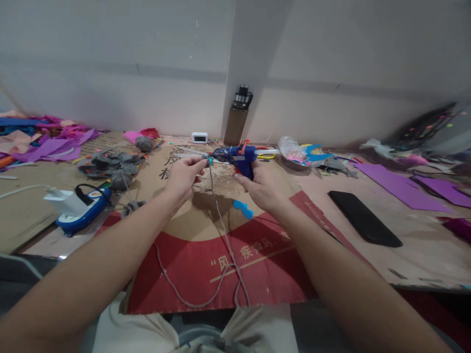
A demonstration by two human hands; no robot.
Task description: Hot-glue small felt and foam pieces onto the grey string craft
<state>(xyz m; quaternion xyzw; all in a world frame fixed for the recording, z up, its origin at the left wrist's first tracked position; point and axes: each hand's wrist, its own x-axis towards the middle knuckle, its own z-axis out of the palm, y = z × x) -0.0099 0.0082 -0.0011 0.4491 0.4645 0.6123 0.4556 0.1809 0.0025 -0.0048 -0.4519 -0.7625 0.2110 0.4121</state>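
Note:
My right hand is wrapped round the handle of a blue hot glue gun, a pale glue stick jutting from its back end. Its nozzle points left, close to the fingertips of my left hand. Those fingers pinch a small teal piece; its exact shape is too small to make out. From there a grey cord hangs down over the cardboard sheet and loops near its front edge. A blue wavy cutout lies on the cardboard below the gun.
On the left are grey yarn balls, a blue power strip with a plugged-in charger, and coloured scraps. A bottle and small digital clock stand behind. A phone, a bowl and purple sheets lie right.

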